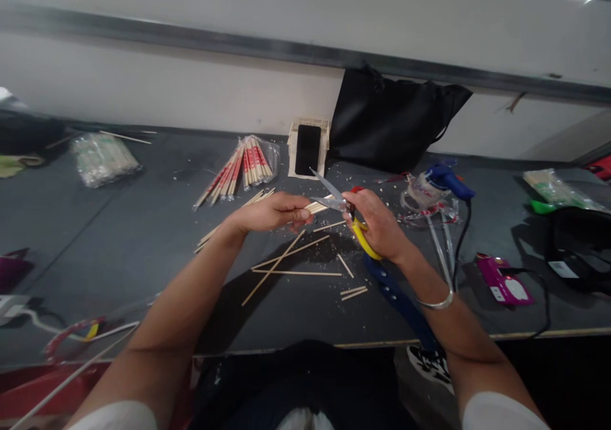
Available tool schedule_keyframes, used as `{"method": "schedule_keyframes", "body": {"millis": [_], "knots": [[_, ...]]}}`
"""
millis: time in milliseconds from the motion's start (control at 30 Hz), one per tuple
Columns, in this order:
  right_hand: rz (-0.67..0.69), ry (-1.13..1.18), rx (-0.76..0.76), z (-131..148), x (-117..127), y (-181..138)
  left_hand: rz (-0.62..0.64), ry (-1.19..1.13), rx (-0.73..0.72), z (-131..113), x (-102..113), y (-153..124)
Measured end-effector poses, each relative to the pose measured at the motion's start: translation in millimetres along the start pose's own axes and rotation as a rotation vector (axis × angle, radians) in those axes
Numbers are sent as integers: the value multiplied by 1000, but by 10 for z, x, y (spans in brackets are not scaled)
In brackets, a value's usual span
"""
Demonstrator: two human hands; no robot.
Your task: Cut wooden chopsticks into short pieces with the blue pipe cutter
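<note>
My left hand [279, 212] is closed around a few thin wooden sticks [319, 207] whose ends point to the right. With my right hand [379, 224] I grip scissors [363, 238] with yellow and red handles. Their blades [329, 191] are spread apart, and the sticks' ends lie at or between them; exact contact is hard to make out. Below my hands, several long loose sticks [296, 273] cross each other on the dark table. Short cut pieces [353, 293] and pale crumbs lie to their right. More sticks [207, 240] are partly hidden behind my left forearm.
Red-wrapped chopsticks [255, 163] in plastic lie behind my hands, near a phone [308, 150] propped upright. A black bag [394, 121] leans on the wall. To the right are a blue glue gun [449, 182] with a cord and a magenta box [505, 279]. A plastic-wrapped bundle [104, 158] lies left.
</note>
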State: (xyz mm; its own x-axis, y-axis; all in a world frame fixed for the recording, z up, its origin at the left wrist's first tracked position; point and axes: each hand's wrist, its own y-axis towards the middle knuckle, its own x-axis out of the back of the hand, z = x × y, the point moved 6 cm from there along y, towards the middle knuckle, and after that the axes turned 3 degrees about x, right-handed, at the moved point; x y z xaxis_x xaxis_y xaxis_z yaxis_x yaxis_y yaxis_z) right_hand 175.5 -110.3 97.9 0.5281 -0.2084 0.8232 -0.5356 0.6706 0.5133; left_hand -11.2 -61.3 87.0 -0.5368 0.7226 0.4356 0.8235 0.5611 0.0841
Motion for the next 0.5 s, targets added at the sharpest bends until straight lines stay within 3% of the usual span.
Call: {"method": "schedule_keyframes", "body": {"millis": [500], "knots": [[-1,-93,-13,17,-4,-16,16,74,-5,-11,-14,13]]}}
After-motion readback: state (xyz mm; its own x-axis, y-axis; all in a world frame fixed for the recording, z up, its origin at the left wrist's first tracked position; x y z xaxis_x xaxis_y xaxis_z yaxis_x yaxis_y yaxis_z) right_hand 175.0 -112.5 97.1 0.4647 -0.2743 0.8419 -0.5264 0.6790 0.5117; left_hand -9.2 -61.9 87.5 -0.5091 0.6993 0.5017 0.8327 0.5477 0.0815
